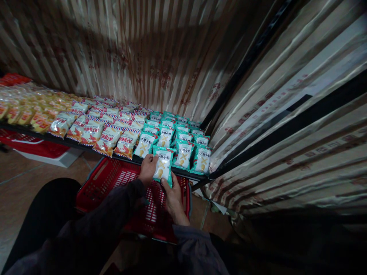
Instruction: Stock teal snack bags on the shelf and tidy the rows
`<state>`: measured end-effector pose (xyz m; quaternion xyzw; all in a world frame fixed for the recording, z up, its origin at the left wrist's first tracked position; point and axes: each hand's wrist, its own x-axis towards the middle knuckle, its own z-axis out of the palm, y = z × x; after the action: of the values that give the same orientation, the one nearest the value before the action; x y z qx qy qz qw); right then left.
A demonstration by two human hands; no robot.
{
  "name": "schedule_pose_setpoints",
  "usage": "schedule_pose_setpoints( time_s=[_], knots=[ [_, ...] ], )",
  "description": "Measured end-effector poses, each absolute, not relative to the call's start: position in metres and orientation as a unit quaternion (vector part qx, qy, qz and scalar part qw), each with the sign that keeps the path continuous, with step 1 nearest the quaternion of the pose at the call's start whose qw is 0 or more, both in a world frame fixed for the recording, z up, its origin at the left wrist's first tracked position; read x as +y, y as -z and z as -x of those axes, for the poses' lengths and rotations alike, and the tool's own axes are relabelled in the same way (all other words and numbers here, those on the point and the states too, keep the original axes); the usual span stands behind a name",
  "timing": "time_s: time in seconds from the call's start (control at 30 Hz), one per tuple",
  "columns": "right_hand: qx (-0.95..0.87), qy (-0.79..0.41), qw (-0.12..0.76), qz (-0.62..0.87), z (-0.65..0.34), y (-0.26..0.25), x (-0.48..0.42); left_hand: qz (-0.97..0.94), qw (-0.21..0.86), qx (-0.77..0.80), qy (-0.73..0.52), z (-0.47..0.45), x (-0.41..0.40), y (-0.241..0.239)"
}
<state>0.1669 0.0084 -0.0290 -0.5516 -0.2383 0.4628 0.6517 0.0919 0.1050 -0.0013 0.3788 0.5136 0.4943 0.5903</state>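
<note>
Between my two hands is a green-and-white snack bag (163,162), held upright at the shelf's front edge. My left hand (148,169) grips its left side, and my right hand (173,196) has hold of its lower right corner. Behind and beside it stand rows of the same green snack bags (183,154) on a dark shelf (137,158). White-and-red snack bags (107,139) fill the shelf to the left of these. Below my hands sits a red plastic basket (110,177) with slotted walls; my forearms hide part of its inside.
Yellow snack bags (25,110) and an orange-red packet (14,79) lie at the shelf's far left. Under it are another red basket (34,145) and a white box (61,158). Striped curtains (160,49) hang behind, and a dark metal post (243,68) rises at the right.
</note>
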Motion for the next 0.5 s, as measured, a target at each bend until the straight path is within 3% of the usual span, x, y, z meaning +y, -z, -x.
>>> schedule_pose_setpoints(
  time_s=[0.5],
  knots=[
    [-0.268,-0.467,0.644,0.544,-0.175,0.03,0.017,-0.443,0.578,0.573,-0.375,-0.1,0.123,-0.003]
  ],
)
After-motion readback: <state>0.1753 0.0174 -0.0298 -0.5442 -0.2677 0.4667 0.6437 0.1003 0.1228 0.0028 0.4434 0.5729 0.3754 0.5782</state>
